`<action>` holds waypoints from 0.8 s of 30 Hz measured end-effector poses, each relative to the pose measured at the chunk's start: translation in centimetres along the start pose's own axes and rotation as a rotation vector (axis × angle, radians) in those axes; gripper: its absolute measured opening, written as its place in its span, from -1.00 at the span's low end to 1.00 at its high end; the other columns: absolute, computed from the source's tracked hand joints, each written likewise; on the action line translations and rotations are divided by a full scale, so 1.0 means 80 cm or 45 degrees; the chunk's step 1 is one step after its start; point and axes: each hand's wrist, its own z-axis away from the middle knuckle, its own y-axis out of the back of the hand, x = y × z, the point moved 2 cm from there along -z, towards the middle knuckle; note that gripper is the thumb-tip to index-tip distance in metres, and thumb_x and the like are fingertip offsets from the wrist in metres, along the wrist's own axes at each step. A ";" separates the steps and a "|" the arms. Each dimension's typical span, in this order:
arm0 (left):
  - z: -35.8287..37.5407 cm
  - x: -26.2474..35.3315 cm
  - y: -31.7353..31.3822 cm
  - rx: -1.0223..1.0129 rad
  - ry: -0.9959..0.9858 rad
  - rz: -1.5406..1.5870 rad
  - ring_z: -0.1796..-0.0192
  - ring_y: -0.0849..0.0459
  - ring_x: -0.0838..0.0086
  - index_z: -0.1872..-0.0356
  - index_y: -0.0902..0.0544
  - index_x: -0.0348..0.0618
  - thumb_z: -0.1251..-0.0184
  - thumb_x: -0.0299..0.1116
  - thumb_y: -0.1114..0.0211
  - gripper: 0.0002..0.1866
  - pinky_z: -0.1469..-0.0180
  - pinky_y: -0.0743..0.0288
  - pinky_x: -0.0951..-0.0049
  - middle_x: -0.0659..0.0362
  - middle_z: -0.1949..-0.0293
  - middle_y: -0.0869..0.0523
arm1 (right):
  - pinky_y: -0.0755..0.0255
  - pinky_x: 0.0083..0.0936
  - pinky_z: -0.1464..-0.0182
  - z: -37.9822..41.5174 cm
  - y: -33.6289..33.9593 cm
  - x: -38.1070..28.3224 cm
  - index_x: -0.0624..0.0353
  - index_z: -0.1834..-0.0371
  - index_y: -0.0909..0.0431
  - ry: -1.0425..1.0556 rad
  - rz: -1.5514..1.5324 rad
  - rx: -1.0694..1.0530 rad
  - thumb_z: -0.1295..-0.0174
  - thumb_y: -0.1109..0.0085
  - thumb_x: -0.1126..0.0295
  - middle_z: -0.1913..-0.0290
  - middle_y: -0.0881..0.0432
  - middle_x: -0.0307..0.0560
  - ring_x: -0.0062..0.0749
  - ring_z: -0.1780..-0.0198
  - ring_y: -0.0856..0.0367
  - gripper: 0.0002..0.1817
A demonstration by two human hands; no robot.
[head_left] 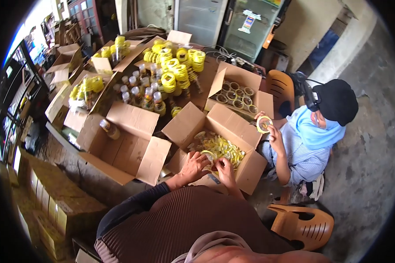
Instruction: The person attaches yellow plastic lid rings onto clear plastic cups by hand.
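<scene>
Over the near edge of an open cardboard box, my left hand is closed on a yellow-rimmed ring. My right hand is just right of it, fingers pinched together; anything between them is too small to make out. Beneath both hands the box holds a heap of yellow and clear pieces. To the left stands another open box with one bottle inside at its left.
A co-worker sits at the right holding a yellow ring. Behind are a box of round containers, bottles and stacked yellow rings. An orange chair stands at the lower right.
</scene>
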 end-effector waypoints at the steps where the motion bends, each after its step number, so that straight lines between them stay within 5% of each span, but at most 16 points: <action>1: 0.005 -0.002 -0.002 0.027 -0.006 -0.024 -0.03 -0.50 0.32 0.17 -0.70 0.01 -0.05 -0.06 -0.47 -0.63 -0.14 -0.26 0.19 0.24 0.09 -0.63 | -0.55 -0.53 0.26 0.002 -0.004 0.001 0.35 0.22 -0.54 -0.002 -0.031 -0.022 -0.41 -0.14 0.37 0.40 -0.68 -0.10 -0.53 0.35 -0.67 -0.80; 7: 0.013 0.006 0.002 0.181 0.038 -0.073 0.06 -0.57 0.39 0.24 -0.70 0.02 -0.08 -0.17 -0.43 -0.76 -0.20 -0.26 0.17 0.30 0.25 -0.66 | -0.56 -0.56 0.24 0.004 -0.021 -0.012 0.30 0.18 -0.53 -0.090 -0.379 -0.097 -0.43 -0.12 0.34 0.38 -0.65 -0.13 -0.57 0.33 -0.63 -0.80; 14: 0.029 0.032 0.006 0.390 0.179 -0.129 0.07 -0.59 0.41 0.25 -0.70 0.04 -0.12 -0.21 -0.39 -0.81 -0.25 -0.26 0.17 0.31 0.25 -0.67 | -0.57 -0.55 0.15 0.002 -0.006 -0.048 0.21 0.19 -0.53 -0.060 -0.187 -0.360 -0.46 -0.08 0.32 0.36 -0.63 -0.20 -0.56 0.32 -0.63 -0.82; 24: 0.041 0.101 0.018 0.479 0.314 -0.201 0.14 -0.60 0.40 0.31 -0.70 0.00 -0.07 -0.37 -0.40 -0.86 -0.14 -0.32 0.24 0.30 0.33 -0.65 | -0.43 -0.58 0.34 0.028 0.025 -0.073 0.27 0.31 -0.50 0.173 0.039 -0.422 -0.42 -0.14 0.30 0.50 -0.59 -0.20 -0.61 0.46 -0.51 -0.76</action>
